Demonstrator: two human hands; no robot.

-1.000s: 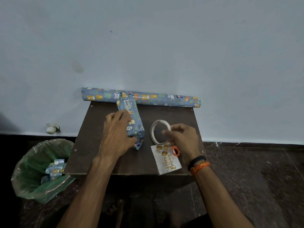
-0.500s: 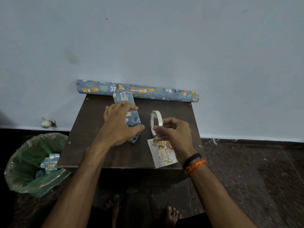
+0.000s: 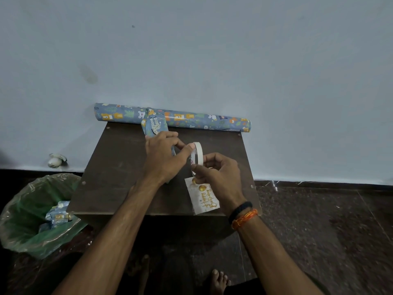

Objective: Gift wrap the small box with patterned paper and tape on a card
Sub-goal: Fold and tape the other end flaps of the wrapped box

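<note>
Green bin bag on the floor left of my table, open at the top; scraps of the same blue patterned paper lie inside it. Nothing else in there that I can make out.

Wrapped box lies on the table near the back edge, far end touching or just in front of the paper roll; can't tell which. Roll lies along the back edge against the wall, both ends overhanging the table's back corners. My left hand covers the near part of the box, so I can't tell how it rests there.

Tape ring is upright, off the table, mid table. My right hand pinches its lower rim, fingers curled round it. My left thumb and forefinger tips are narrowed to a pinch at the ring's upper edge; whether a tape end is between them is too small to tell.

Card lies flat at the front edge, right of centre, gold lettering, partly under my right hand. Black and orange bands on my right wrist. Small white thing on the floor by the wall, left of the table. My bare foot shows below the front edge.
</note>
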